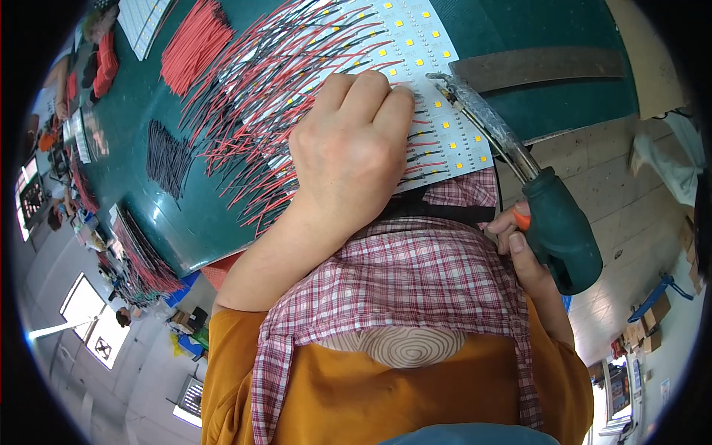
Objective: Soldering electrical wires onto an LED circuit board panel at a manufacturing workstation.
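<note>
My left hand (356,141) lies curled over the white LED board (463,144), with its fingertips hidden beneath it. What they pinch does not show. Red and black wires (274,81) fan out to the left from rows of pads on the board, many of them joined to it. My right hand (523,252) grips a soldering gun (560,226) with a dark green handle and an orange trigger. The gun's metal tubes slant up to the left, and its tip is over the board's right part, just right of my left hand.
A bundle of red wires (194,48) and a pile of black wires (167,159) lie on the green table (204,230). A flat dark metal strip (545,68) rests beyond the gun. More boards with wires (144,256) sit at the table's left edge. People are farther left.
</note>
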`<state>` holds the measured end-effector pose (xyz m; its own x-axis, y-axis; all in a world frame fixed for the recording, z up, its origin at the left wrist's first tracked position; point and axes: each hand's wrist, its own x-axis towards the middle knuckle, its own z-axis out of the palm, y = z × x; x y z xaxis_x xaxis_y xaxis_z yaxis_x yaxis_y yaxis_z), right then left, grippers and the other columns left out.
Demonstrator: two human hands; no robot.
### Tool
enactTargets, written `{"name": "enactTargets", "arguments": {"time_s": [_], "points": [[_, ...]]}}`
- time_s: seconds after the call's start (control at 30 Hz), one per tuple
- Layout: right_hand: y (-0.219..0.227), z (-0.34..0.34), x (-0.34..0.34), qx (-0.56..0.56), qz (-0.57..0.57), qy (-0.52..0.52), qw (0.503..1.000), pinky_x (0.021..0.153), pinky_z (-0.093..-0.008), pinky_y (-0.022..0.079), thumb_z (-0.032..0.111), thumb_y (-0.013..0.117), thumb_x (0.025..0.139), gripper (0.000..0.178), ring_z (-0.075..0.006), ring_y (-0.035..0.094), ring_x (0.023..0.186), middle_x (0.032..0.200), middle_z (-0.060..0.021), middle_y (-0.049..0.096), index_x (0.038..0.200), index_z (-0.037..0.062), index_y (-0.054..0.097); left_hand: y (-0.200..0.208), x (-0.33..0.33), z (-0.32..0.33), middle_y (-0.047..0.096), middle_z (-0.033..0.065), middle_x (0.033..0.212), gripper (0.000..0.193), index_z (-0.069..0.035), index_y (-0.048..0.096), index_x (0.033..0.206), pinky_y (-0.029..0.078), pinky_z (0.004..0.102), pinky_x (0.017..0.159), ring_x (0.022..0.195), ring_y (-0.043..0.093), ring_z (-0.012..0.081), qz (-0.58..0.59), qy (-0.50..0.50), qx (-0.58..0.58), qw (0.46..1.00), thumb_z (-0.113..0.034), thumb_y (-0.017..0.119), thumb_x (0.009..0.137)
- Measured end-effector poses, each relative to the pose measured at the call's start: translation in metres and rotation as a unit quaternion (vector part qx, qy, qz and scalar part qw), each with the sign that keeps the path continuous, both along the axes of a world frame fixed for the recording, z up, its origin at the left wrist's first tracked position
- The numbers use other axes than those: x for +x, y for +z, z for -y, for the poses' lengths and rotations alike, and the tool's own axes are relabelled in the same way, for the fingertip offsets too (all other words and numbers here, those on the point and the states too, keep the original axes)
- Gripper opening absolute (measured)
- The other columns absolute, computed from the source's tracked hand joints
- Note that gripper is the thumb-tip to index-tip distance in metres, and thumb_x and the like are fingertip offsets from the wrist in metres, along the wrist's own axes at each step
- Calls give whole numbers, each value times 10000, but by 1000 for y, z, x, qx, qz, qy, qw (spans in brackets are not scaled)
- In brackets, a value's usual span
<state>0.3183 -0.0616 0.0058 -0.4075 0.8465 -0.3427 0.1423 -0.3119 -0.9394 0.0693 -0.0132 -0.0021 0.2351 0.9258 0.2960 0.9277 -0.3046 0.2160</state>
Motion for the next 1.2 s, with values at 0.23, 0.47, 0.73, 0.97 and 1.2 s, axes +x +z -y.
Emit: {"name": "enactTargets", "arguments": {"time_s": [0.23, 0.47, 0.73, 0.97, 1.2], "points": [[-1, -4, -5, 34, 30, 8, 999, 691, -284, 488, 5, 569, 844, 136, -150, 598, 768, 866, -68, 647, 971, 25, 612, -3, -7, -6, 547, 22, 772, 242, -85, 653, 847, 463, 293, 518, 707, 550, 191, 74, 9, 20, 997, -51, 635, 608], [3, -7, -7, 3, 33, 26, 999, 722, -292, 496, -11, 566, 839, 137, -170, 613, 808, 899, -71, 655, 961, 27, 614, 0, -9, -7, 556, 21, 763, 225, -81, 655, 832, 465, 294, 522, 706, 556, 193, 36, 20, 13, 999, -44, 633, 611], [5, -4, -9, 50, 9, 57, 997, 619, -253, 471, 142, 512, 916, 181, -84, 500, 632, 884, -113, 601, 1068, 52, 473, 3, -10, -5, 550, 10, 755, 211, -79, 664, 843, 457, 273, 507, 715, 562, 170, 16, 16, 15, 1000, -86, 628, 635], [2, -5, -9, 70, 42, 56, 995, 622, -245, 460, 172, 512, 913, 159, -76, 500, 636, 836, -83, 598, 970, 24, 520, 2, -9, -7, 548, 9, 753, 209, -80, 666, 841, 452, 266, 495, 713, 558, 165, -1, 14, 26, 1000, -96, 631, 635], [8, -8, -2, 20, 98, 87, 991, 639, -267, 473, 74, 535, 859, 103, -116, 544, 677, 801, -70, 615, 927, 10, 577, 4, -5, -8, 546, 12, 762, 219, -81, 663, 839, 449, 267, 478, 710, 553, 168, -19, 18, 6, 1000, -105, 624, 625]]}}
